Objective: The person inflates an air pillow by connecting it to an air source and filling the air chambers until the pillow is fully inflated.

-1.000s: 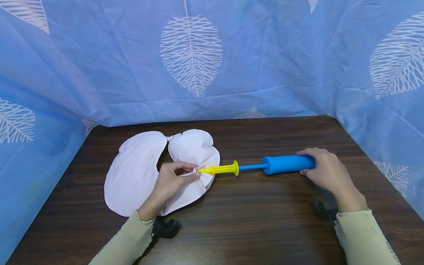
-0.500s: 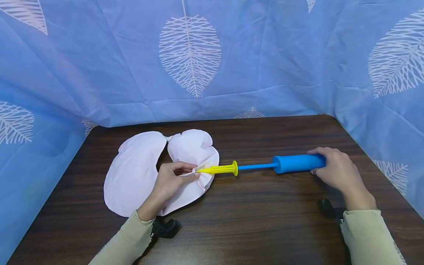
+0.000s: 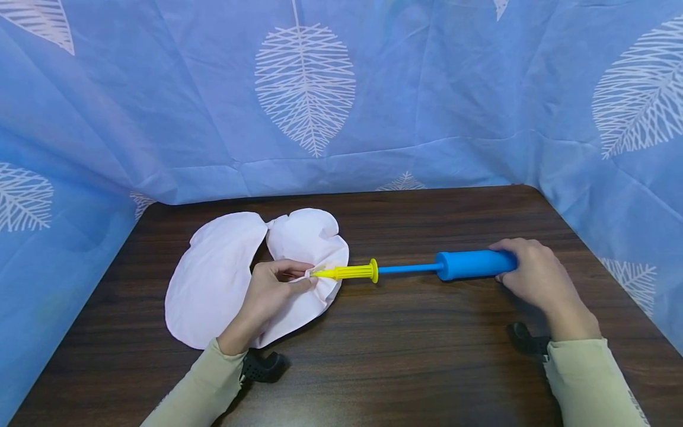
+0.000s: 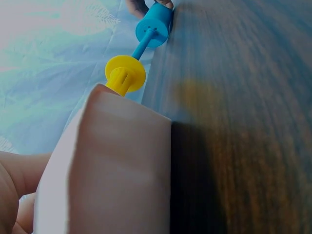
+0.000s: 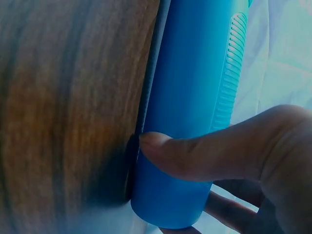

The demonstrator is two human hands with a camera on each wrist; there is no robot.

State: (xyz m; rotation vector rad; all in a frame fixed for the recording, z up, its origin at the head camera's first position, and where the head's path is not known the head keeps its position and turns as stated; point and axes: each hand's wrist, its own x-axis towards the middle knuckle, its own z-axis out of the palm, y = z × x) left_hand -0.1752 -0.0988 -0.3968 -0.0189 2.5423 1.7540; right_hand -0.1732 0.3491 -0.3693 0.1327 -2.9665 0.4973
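Observation:
A pale pink, U-shaped inflatable neck pillow (image 3: 205, 284) lies on the table, wrinkled around its valve (image 3: 308, 273). My left hand (image 3: 269, 290) pinches that valve between thumb and fingers, where the tip of a yellow nozzle (image 3: 352, 271) meets it. The nozzle belongs to a hand air pump, whose thin blue rod (image 3: 408, 268) shows between it and the blue barrel (image 3: 475, 264). At the barrel's far right end, my right hand (image 3: 536, 273) grips it, with the thumb (image 5: 180, 151) across its side in the right wrist view. In the left wrist view the pillow hides the nozzle's tip.
The dark wooden table (image 3: 405, 356) has a blue leaf-patterned cloth (image 3: 405, 89) hanging behind it and at both sides. Black wrist-worn devices sit under both sleeves.
My right hand has drawn the barrel rightward, exposing more rod, then come back slightly left. Pillow, nozzle and left hand have shifted a little left. The left hand keeps its pinch.

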